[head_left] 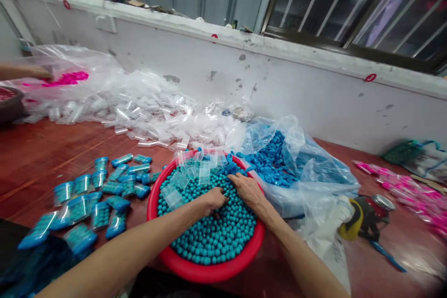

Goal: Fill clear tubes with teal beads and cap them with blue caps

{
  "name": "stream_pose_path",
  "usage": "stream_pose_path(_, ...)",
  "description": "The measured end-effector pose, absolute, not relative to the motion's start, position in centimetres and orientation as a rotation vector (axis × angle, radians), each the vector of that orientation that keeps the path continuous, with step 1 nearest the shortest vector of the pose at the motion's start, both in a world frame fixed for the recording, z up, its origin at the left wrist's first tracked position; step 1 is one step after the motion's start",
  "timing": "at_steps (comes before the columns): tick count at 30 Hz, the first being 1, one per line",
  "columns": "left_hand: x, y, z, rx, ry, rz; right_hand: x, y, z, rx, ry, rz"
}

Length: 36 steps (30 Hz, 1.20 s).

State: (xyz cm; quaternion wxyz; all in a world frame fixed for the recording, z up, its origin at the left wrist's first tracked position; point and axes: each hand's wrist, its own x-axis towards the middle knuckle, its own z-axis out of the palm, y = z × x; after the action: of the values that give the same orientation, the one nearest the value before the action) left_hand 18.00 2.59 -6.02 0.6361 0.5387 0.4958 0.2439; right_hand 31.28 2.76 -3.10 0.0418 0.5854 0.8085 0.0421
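Note:
A red basin (206,274) full of teal beads (213,237) stands in front of me. My left hand (214,199) reaches into the beads near the middle, its fingers partly sunk among them and hard to make out. My right hand (246,191) lies at the right side of the basin, fingertips by small blue caps (230,167) at the back rim; what it holds, if anything, is hidden. Clear empty containers (172,197) rest on the beads at the back left of the basin.
Bead-filled containers (77,209) lie at the left. A pile of clear containers (139,102) runs along the wall. Behind right is a bag of blue caps (279,163). Pink packs (408,191) lie far right. Another person's hand (40,73) is at far left.

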Motion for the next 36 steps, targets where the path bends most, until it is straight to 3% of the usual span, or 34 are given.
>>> stream_pose_path(13, 13.9, 0.8, -4.2, 0.929, 0.921, 0.596, 30.3, 1.1, -2.5, 1.72, 2.54, 0.348)
stream_pose_path(18, 13.3, 0.2, -4.4, 0.933, 0.888, 0.638, 29.3, 0.3, -3.5, 1.588, 2.613, 0.641)
stream_pose_path(21, 12.8, 0.0, -4.2, 0.903, 0.763, 0.68, 28.9, 0.0, -4.2, 1.517, 2.641, 0.602)
stream_pose_path(27, 12.1, 0.4, -4.7, 1.021, 0.717, 0.845, 29.3, 0.5, -3.5, 1.926, 2.864, 0.045)
stream_pose_path(32, 12.6, 0.1, -4.8, 1.295, 0.951, 0.864, 29.0, -0.4, -2.8, 2.121, 2.995, -1.325)
stream_pose_path(36, 12.8, -1.0, -4.0, 1.302, 1.006, 0.743, 28.4, -1.3, -2.6, 2.185, 2.997, -1.519)
